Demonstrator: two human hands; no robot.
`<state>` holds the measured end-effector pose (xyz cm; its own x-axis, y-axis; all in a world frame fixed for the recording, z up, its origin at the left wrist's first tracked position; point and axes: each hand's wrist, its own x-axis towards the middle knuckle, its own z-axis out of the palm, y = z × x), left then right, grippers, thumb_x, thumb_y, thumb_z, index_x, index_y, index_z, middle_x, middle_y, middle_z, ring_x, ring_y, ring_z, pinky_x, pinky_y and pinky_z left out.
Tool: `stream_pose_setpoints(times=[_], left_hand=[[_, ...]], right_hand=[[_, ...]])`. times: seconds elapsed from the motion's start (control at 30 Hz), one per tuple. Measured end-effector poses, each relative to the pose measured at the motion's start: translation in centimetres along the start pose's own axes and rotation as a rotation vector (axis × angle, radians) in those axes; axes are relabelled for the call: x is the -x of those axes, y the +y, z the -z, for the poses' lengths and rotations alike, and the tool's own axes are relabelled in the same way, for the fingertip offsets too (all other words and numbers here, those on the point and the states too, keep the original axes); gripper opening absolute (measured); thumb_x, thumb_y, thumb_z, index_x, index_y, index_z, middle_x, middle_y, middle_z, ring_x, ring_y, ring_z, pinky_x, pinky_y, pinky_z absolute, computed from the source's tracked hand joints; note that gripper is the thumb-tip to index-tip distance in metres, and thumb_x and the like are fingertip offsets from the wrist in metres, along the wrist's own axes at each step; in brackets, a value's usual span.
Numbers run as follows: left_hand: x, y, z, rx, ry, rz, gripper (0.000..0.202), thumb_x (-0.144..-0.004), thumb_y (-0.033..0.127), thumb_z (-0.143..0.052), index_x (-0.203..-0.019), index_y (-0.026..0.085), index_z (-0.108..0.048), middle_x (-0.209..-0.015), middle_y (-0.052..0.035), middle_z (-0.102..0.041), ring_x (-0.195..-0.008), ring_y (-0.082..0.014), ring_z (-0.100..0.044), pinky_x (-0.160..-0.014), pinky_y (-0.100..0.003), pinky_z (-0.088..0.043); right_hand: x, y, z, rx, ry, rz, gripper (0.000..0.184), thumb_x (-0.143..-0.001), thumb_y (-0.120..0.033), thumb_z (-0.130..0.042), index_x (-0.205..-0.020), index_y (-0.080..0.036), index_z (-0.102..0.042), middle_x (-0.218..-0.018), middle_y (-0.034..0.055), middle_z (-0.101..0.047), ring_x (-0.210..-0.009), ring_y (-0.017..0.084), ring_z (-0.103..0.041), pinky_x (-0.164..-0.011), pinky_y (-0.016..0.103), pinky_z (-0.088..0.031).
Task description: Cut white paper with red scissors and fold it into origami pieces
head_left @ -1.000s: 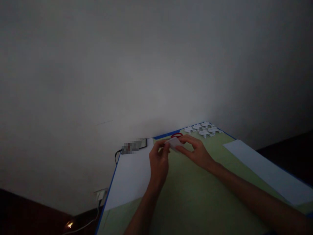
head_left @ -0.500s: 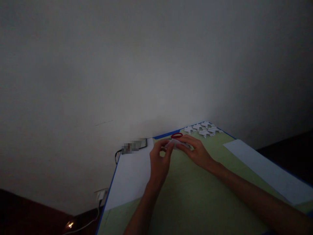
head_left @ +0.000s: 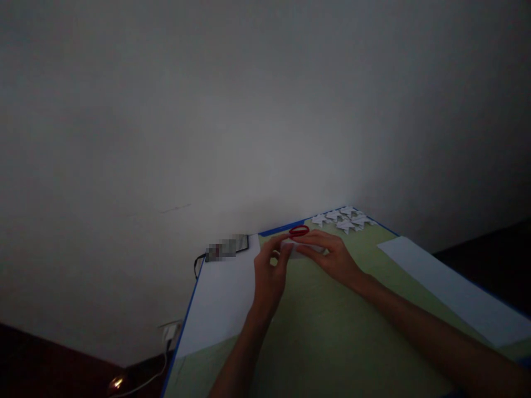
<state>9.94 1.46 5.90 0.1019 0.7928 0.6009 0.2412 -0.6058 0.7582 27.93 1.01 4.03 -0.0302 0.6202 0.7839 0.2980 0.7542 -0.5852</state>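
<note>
White folded paper (head_left: pixel 295 253), just nearside of red-handled scissors (head_left: pixel 298 234), clamped between fingers of person's left hand (head_left: pixel 269 271) and right hand (head_left: pixel 338 258); folded-paper figures (head_left: pixel 347 225) right of scissors.

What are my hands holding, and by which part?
A small white paper: left side in the left hand, right side in the right hand.

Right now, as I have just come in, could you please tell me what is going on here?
A person is holding a small piece of white paper in the fingers of both hands, left hand and right hand, above a green tabletop. Just beyond the hands are red handles, probably of scissors. Folded white paper shapes lie grouped at the far right corner. How the held paper is folded is hard to see.
</note>
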Motion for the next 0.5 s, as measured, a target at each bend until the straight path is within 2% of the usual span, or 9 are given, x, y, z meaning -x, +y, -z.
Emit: stream_pose_setpoints(times=[0.1, 0.33, 0.5], left_hand=[[-0.01, 0.06, 0.04, -0.026, -0.012, -0.039, 0.015, -0.095, 0.029, -0.067, -0.105, 0.023, -0.077, -0.102, -0.0051, -0.079, -0.088, -0.0181, -0.069, -0.076, -0.031, -0.053], [-0.05, -0.23, 0.06, -0.041, 0.015, -0.024, 0.008, -0.092, 0.024, -0.069, -0.095, 0.023, -0.076, -0.094, -0.0036, -0.079, -0.084, -0.0185, -0.07, -0.075, -0.032, -0.054], [0.09, -0.45, -0.13, -0.086, -0.003, -0.062, 0.007, -0.092, 0.021, -0.066, -0.094, 0.022, -0.073, -0.093, -0.0037, -0.077, -0.083, -0.0184, -0.069, -0.075, -0.031, -0.053]], right_hand=[[-0.11, 0.1, -0.02, -0.011, -0.003, 0.011, 0.02, -0.094, -0.03, -0.074, -0.113, -0.029, -0.081, -0.114, 0.0071, -0.079, -0.107, 0.023, -0.073, -0.098, 0.044, -0.059], [-0.15, -0.07, 0.1, -0.013, 0.008, -0.057, 0.015, -0.093, -0.032, -0.075, -0.105, -0.028, -0.082, -0.107, 0.007, -0.081, -0.105, 0.025, -0.075, -0.098, 0.044, -0.059], [-0.22, -0.23, 0.1, 0.011, -0.005, -0.069, 0.011, -0.093, -0.033, -0.075, -0.099, -0.025, -0.079, -0.1, 0.0069, -0.081, -0.098, 0.024, -0.076, -0.089, 0.04, -0.06]])
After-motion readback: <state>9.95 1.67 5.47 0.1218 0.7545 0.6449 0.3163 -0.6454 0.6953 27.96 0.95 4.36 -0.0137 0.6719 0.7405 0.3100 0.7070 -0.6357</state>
